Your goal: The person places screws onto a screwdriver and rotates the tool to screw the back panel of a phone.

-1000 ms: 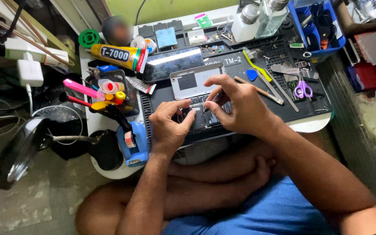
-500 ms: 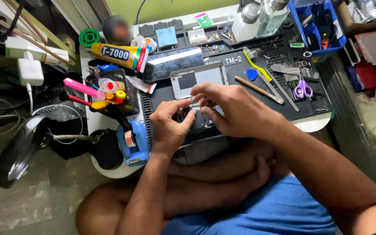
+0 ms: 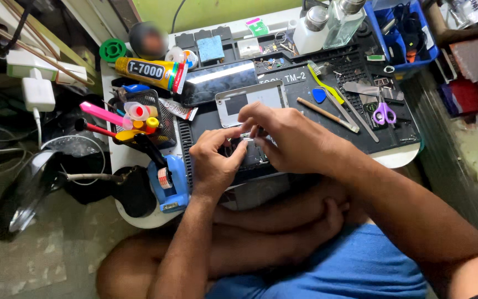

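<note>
- Left hand and right hand pinch something small, fingers curled, over the opened phone at the black mat's near edge; which part is unclear.
- A slip might drop it among the loose parts.
- Glue tube lies well apart.

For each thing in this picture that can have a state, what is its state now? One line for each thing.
left hand: fingers pinched on the opened phone
right hand: fingers bent down onto the same phone
opened phone: lying flat on the mat, mostly covered by both hands
glue tube: lying on its side, capped
purple scissors: lying flat, blades closed
tape dispenser: upright, roll loaded
clear bottle: standing upright
</note>
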